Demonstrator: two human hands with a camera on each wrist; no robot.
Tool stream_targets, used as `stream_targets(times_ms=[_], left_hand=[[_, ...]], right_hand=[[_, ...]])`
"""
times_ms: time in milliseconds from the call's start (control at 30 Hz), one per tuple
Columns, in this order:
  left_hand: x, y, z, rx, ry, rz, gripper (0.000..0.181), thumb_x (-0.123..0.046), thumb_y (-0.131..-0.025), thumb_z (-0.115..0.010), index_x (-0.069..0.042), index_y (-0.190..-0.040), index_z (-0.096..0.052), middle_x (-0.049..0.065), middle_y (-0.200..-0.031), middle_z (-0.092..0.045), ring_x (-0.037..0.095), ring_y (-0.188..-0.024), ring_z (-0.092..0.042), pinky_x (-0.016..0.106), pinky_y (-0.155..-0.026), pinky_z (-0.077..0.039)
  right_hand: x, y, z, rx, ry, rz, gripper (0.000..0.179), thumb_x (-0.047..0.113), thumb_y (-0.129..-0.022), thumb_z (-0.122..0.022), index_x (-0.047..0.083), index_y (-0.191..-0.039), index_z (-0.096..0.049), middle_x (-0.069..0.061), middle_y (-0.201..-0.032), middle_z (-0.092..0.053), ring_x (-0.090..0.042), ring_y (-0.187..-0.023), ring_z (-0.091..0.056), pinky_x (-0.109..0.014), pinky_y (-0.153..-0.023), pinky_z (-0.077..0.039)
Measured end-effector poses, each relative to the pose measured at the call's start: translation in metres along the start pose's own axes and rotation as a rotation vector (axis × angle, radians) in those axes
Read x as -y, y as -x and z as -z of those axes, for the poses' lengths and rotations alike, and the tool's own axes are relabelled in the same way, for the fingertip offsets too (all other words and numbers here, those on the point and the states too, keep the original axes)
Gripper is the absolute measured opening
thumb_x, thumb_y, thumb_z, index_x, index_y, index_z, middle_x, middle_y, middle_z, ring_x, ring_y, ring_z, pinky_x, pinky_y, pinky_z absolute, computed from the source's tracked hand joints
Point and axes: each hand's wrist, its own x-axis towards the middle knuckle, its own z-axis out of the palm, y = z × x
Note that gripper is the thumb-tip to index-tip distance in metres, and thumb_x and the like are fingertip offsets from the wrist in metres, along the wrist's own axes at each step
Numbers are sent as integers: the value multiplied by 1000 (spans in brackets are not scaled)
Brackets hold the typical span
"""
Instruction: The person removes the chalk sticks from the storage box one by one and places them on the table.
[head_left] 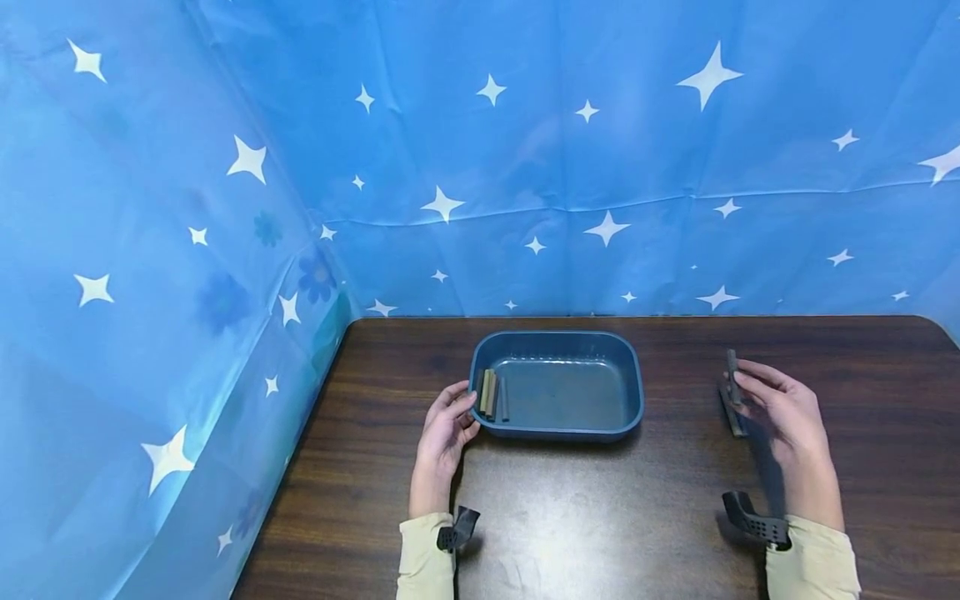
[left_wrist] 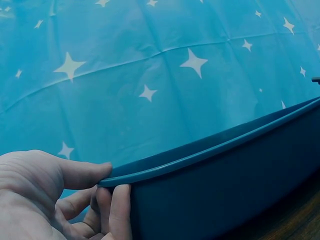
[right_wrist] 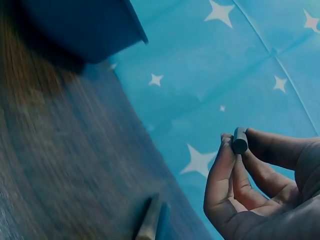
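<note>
A blue plastic tub (head_left: pixel 558 435) stands on the table, its left rim pinched by my left hand (head_left: pixel 444 433). In the left wrist view the thumb lies over the rim and the other fingers are against the outer wall. Several olive sticks (head_left: pixel 488 393) and a blue-grey stick (head_left: pixel 505 400) lie inside at the tub's left end. To the right of the tub, my right hand (head_left: pixel 791 417) pinches a grey round stick (right_wrist: pixel 240 141) between thumb and fingertips, raised above the table. Below it, a brownish stick (right_wrist: pixel 149 222) and a blue stick (right_wrist: pixel 163 222) lie side by side.
The dark wooden table (head_left: pixel 345 483) has its far edge against a blue curtain (head_left: pixel 525 150) with white stars. A second stretch of curtain runs along the left side. Black wrist mounts (head_left: pixel 459 530) sit at both sleeves.
</note>
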Motion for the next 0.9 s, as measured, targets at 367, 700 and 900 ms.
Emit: stream_targets(times_ms=[367,700,900], left_hand=[[-1,1,-2,-7,-24,-3,24,-4,-90,-61,-5,-113,-54,4,-88,-57,8,-62,-54,18,-51,-47],[0,0,-2,-14,-13,8,23,-4,-91,-61,-6,-113,-54,5,-90,-56,8,-61,-54,18,-50,-47],[0,-1,-2,-20,-19,1,23,-4,-91,-60,-5,-113,-54,4,-87,-56,8,-61,-53,17,-49,-47]], right_hand=[[-10,-3,21,-117,477,-3,38,27,-92,-64,6,-123,-60,20,-89,-58,1,-80,-56,-19,-63,-52],[-19,-6,26,-146,902,73,40,20,-95,-59,-9,-122,-57,-29,-112,-59,-13,-78,-61,-27,-60,-53],[-19,-6,28,-139,1118,134,35,19,-93,-61,-9,-113,-62,-34,-112,-58,-44,-94,-53,-51,-72,-43]])
